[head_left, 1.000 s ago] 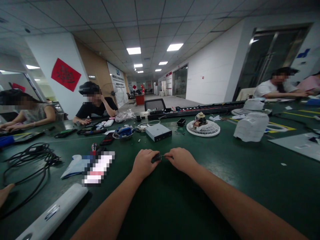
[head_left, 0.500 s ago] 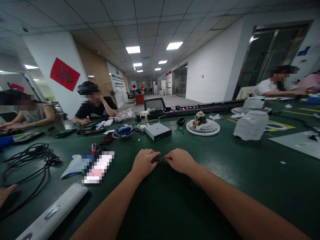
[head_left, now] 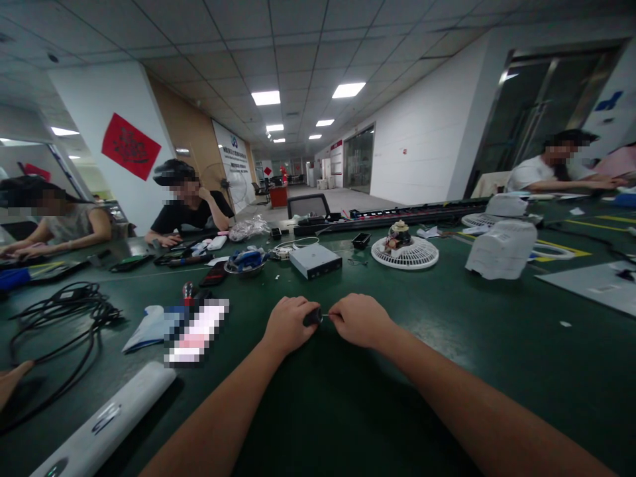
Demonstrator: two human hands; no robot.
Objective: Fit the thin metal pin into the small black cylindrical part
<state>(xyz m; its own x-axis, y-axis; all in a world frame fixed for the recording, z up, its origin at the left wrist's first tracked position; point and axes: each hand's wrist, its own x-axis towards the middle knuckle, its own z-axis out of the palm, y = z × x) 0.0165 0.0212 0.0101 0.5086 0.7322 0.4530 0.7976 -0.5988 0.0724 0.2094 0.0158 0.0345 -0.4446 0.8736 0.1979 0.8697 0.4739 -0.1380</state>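
Over the middle of the green table, my left hand (head_left: 291, 324) is closed around the dark handle of what looks like a screwdriver (head_left: 314, 317). A thin metal shaft runs from that handle toward my right hand (head_left: 362, 320), whose thumb and fingers pinch its far end. The tip is hidden in my right fingers. Just beyond my hands lies a grey optical disc drive (head_left: 314, 258).
Behind are a white fan grille (head_left: 405, 253) with its motor, a small black tray (head_left: 361, 240) and a bowl (head_left: 245, 264) of blue items. Coiled black cable (head_left: 74, 311), a long white device (head_left: 106, 421) and another person's hand (head_left: 14, 384) are left; white housing (head_left: 501, 250) is right.
More of the dark handle shows beyond my left fingers, its end now turned slightly toward me. Both hands stay almost in place; the whole view shifts a little.
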